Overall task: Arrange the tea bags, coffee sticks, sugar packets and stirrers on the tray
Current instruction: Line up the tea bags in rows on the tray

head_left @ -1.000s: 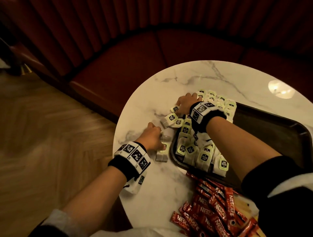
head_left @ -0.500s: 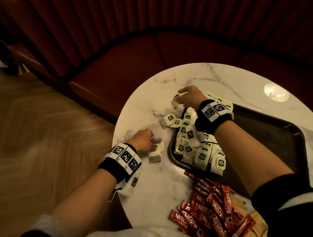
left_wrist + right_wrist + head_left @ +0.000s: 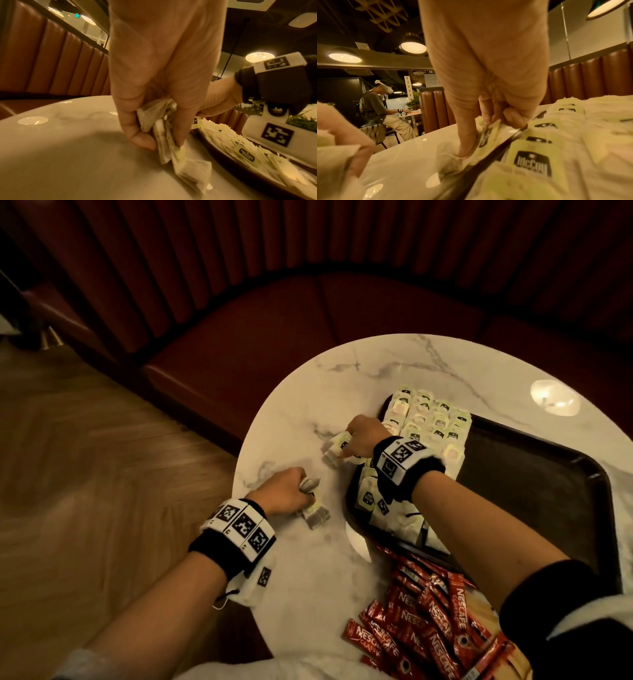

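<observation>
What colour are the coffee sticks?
Red with white lettering; the coffee sticks show best in the head view.

Each bare forearm wears a black fabric wristband (image 3: 409,481) carrying white blocks printed with black square codes. Below the left wristband (image 3: 219,553) hangs a white plastic camera housing (image 3: 255,582) with a thin looped cord. A black sleeve with white trim (image 3: 561,604) covers the right upper arm.

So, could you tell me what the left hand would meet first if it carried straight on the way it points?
Probably the tray's near rim: the left hand, gripping tea bags, points toward it across bare marble, though depth is uncertain.
</observation>
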